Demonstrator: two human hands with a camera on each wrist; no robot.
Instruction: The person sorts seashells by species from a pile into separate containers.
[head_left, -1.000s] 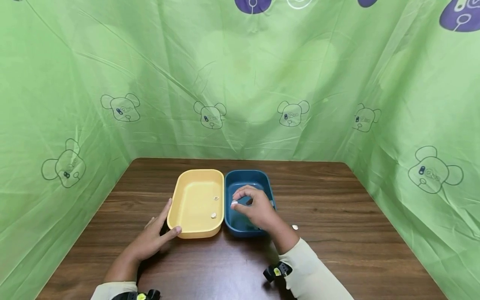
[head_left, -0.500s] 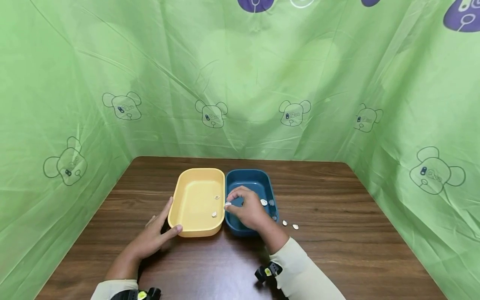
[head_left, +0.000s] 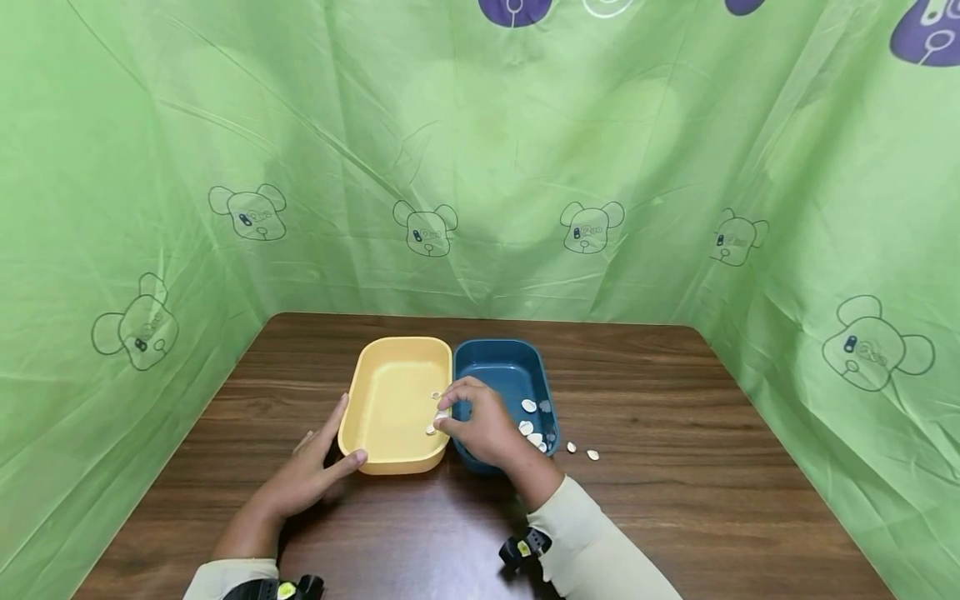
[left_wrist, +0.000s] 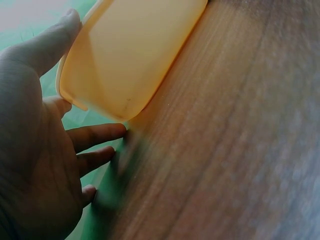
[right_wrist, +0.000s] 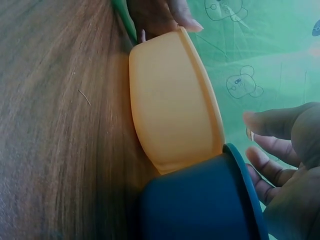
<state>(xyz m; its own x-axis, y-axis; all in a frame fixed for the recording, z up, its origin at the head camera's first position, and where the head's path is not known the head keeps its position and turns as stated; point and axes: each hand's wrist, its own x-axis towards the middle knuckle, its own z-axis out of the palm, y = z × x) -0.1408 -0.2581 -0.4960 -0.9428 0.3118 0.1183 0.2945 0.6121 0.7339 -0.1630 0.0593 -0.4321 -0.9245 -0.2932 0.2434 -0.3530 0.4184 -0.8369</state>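
A yellow box (head_left: 393, 404) stands on the table, with two small pale shell-like pieces, one of them (head_left: 430, 430), near its right wall. My left hand (head_left: 311, 475) rests on its near left corner, fingers fairly straight and spread; in the left wrist view the thumb (left_wrist: 52, 42) touches the rim. Above the box's right edge, my right hand (head_left: 480, 421) pinches a small white shell-like piece (head_left: 442, 414) between thumb and fingertips. Beside the yellow box, a dark blue box (head_left: 498, 354) holds several such pieces (head_left: 528, 406); my right hand partly hides its inside.
Two more pale pieces (head_left: 582, 451) lie on the wooden table (head_left: 675, 417) to the right of the blue box. The boxes stand side by side. A green curtain (head_left: 495, 283) with bear-face prints surrounds the table's back and sides.
My right hand has moved left from over the blue box to the yellow box's right edge, carrying the pinched piece. More pieces in the blue box have come into view. The left hand stays put.
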